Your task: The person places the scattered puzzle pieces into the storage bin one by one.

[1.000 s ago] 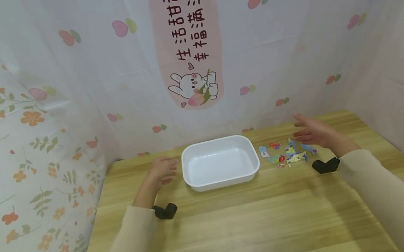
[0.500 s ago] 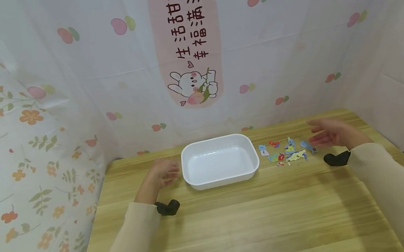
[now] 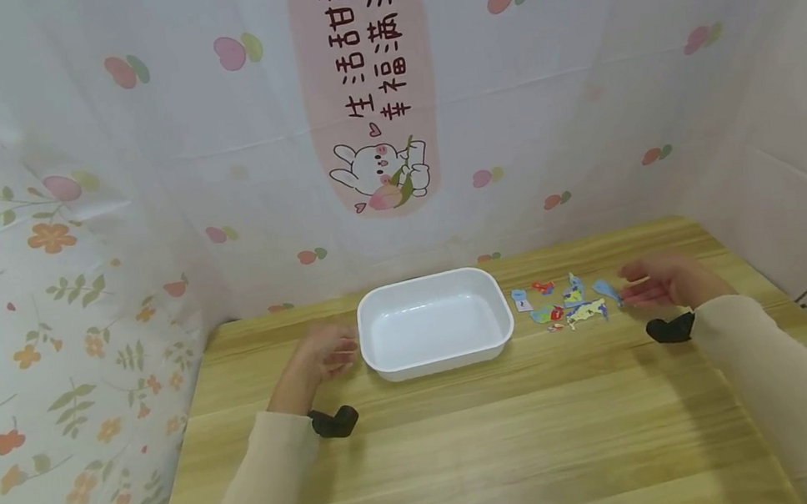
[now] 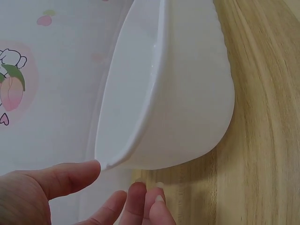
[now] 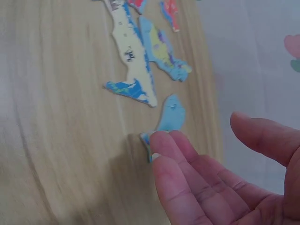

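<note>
A white rectangular tray (image 3: 442,367) stands on the wooden table near the back curtain. My left hand (image 3: 321,353) is at its left end, fingers relaxed and holding nothing; in the left wrist view the thumb is right by the tray's rim (image 4: 149,105). Flat, colourful map-like puzzle pieces (image 3: 588,311) lie right of the tray. My right hand (image 3: 667,280) is beside the rightmost one, a light blue piece (image 5: 172,115). Its fingers are slightly bent with the thumb spread apart, and the fingertips hide part of that piece. Whether they touch it I cannot tell.
In the right wrist view, a cream-and-blue piece (image 5: 130,58) and a blue-and-yellow piece (image 5: 161,49) lie near the light blue one. A printed curtain (image 3: 243,179) rises behind the table (image 3: 474,453), with more cloth along both sides.
My right hand has moved right from above the pieces, then lowered beside the light blue piece. My left hand stays by the tray. The head view has shifted slightly.
</note>
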Available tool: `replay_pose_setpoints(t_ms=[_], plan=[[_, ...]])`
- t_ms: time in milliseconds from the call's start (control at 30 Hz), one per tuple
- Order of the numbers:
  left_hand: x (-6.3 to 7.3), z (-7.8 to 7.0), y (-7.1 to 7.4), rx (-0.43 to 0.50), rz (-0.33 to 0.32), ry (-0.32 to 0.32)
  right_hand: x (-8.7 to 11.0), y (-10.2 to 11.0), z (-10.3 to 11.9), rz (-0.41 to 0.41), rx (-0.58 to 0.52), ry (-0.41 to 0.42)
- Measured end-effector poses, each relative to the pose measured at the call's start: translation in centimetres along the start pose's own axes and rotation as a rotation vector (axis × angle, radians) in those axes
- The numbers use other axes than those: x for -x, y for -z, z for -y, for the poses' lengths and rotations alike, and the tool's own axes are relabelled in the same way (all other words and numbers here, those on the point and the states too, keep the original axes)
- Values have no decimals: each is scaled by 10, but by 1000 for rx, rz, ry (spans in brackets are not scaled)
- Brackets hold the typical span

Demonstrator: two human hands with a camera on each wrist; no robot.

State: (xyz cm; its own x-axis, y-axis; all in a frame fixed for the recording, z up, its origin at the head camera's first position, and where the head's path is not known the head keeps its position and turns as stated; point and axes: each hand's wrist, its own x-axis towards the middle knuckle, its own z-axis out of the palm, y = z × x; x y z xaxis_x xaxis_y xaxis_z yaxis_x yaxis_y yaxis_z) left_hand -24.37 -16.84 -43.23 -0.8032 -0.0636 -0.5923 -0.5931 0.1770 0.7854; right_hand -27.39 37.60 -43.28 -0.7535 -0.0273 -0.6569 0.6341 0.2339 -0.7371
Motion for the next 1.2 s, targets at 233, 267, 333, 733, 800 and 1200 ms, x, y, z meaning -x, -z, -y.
replay_pose_setpoints(t_ms=[233,267,333,733,800,1200], plan=[[2,0,-2,22,2,-2,-2,-4,-8,36,-12,-7],[2,1,-2,21,1,-2,-3,-5,-9,42,-7,-5],[0,1,-2,24,4,-2,-3,-6,-11,50,8,3],[-2,4,-5,10,8,-26,-9,-17,-19,-13,58,17],[-2,5,-6,11,8,-29,-10,-18,-20,-34,65,12],[-4,7,-7,29,-5,-37,-14,-24,-25,-118,90,12]])
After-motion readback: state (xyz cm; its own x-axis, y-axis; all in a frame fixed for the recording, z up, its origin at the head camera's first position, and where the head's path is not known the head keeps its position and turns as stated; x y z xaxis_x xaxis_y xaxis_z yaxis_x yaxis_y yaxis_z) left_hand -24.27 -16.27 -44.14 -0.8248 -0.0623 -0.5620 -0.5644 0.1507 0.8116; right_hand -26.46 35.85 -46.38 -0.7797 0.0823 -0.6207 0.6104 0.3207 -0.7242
